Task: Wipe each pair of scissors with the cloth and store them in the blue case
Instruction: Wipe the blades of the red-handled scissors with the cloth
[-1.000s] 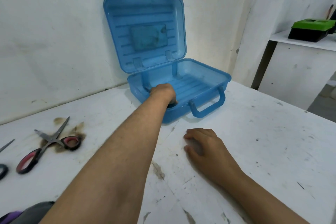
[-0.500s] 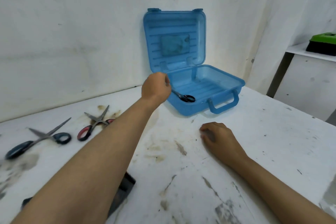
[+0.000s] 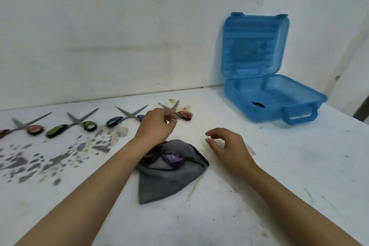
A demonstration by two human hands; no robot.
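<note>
- Blue case (image 3: pixel 275 94): stands open at the back right of the counter (image 3: pixel 279 166), lid upright against the wall. 1 dark handle loop shows on its floor, so at least 1 pair of scissors (image 3: pixel 258 104) appears to be stored.
- Waiting scissors: 4 pairs lie in a row along the back of the counter, blades open. From the left: an orange-handled pair (image 3: pixel 30 128), a green-handled pair (image 3: pixel 73 126), a blue-handled pair (image 3: pixel 124 118) and a red-handled pair (image 3: pixel 180 113).
- Cloth (image 3: pixel 169 173): a grey cloth lies crumpled on the counter between the forearms, near the wrists.
- Left hand (image 3: pixel 156 126): over the gap between the blue-handled and red-handled pairs. Grip: fingers loosely curled, clamped on nothing visible.
- Right hand (image 3: pixel 227 146): just right of the cloth, above the counter. Grip: fingers apart and relaxed, holding nothing.
- Judged step: reach for the next pair, probably the red-handled one.
- Risk 1: the blades are spread. A grip that lands on the blades instead of the handle loops could cut a finger.
- Risk 2: the left hand lies between 2 pairs. A sweeping reach could knock the neighbouring pair out of the row.
- Risk 3: the counter is stained under the row. A pair set down again after wiping would pick up dirt.
- Risk 4: the cloth is bunched. Wiping with a soiled fold would smear the blades.
</note>
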